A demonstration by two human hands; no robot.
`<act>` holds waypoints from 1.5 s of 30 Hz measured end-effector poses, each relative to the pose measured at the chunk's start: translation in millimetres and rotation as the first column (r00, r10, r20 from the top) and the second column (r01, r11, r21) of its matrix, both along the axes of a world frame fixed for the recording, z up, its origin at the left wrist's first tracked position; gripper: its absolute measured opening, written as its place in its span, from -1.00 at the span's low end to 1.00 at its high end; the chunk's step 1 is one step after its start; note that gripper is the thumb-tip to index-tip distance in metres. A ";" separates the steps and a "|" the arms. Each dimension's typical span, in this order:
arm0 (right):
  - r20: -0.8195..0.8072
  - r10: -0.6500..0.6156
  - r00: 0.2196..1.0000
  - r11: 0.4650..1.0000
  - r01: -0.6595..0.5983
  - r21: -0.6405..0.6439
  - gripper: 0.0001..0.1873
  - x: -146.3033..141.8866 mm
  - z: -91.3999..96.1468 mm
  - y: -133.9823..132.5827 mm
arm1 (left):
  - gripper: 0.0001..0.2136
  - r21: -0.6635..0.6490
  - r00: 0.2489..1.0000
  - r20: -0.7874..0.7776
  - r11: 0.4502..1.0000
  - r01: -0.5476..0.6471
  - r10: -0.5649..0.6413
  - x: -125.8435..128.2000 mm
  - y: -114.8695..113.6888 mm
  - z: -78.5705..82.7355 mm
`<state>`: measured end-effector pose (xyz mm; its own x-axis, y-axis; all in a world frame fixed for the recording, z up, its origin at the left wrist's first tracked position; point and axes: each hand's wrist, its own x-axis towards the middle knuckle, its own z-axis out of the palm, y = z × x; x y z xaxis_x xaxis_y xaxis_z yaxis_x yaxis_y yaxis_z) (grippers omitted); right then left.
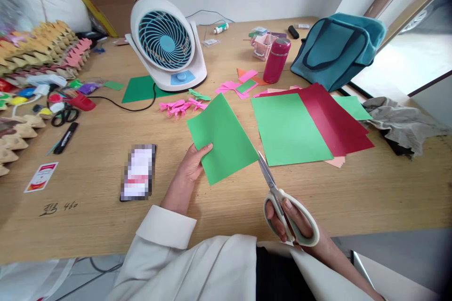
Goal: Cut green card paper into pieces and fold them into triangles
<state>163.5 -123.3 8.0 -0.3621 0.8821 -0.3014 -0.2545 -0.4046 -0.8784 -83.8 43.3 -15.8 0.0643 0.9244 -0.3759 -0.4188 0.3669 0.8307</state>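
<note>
My left hand (195, 161) pinches a green sheet of paper (226, 138) near its lower left edge, thumb on top and fingers behind it. My right hand (291, 218) has its fingers through the handles of a pair of scissors (269, 176) with pale grips. The blades are nearly closed, and their tips meet the right corner of the green sheet. Right of it lies a larger light green sheet (293, 129) on top of red sheets (339, 122). Pink paper cutouts (180, 107) and a few green cutouts (199, 95) lie beyond my left hand.
A white fan (165, 44) stands at the back, its cord running left. A phone (138, 172) lies left of my left hand. A red thermos (277, 61) and a teal bag (337, 51) stand back right. Black scissors (65, 115) and egg trays (38, 51) sit at left.
</note>
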 end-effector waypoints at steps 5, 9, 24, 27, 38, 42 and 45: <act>0.018 -0.014 1.000 1.000 0.014 -0.003 -0.44 -0.1 -1.1 -1.7 | -0.50 0.021 1.000 -0.008 1.000 0.009 -0.009 -0.8 1.2 -3.1; 0.028 -0.009 1.000 1.000 0.009 -0.007 -0.44 -0.9 -0.1 -1.2 | -0.49 0.029 1.000 -0.016 1.000 0.013 -0.012 -0.4 1.2 -2.9; -0.033 0.039 0.999 0.999 -0.039 0.016 -0.47 -1.1 -5.5 -0.8 | -0.51 0.053 0.999 -0.009 0.998 0.043 -0.042 -1.4 -1.2 -6.1; -0.015 0.050 0.999 0.999 -0.049 0.011 -0.46 -3.9 3.9 3.5 | -0.49 0.066 0.998 -0.021 0.996 0.061 -0.060 -1.0 -2.4 -7.0; -0.008 -0.020 1.000 1.000 0.020 0.013 -0.45 -9.9 2.6 2.2 | -0.49 0.066 0.998 -0.006 0.996 0.064 -0.064 2.1 -3.8 -5.1; 0.036 -0.021 0.999 0.999 0.019 0.039 -0.46 -9.4 2.0 1.3 | -0.49 0.073 0.998 -0.002 0.995 0.064 -0.064 1.6 -3.3 -5.2; 0.031 -0.006 0.999 1.000 0.005 0.031 -0.46 -7.7 4.6 1.3 | -0.49 0.078 0.998 -0.004 0.995 0.059 -0.059 0.7 -3.1 -6.0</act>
<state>155.7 -121.9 12.6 -0.3480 0.8931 -0.2852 -0.2287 -0.3759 -0.8980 -83.1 40.3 -21.8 0.1194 0.9454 -0.3032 -0.3972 0.3254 0.8581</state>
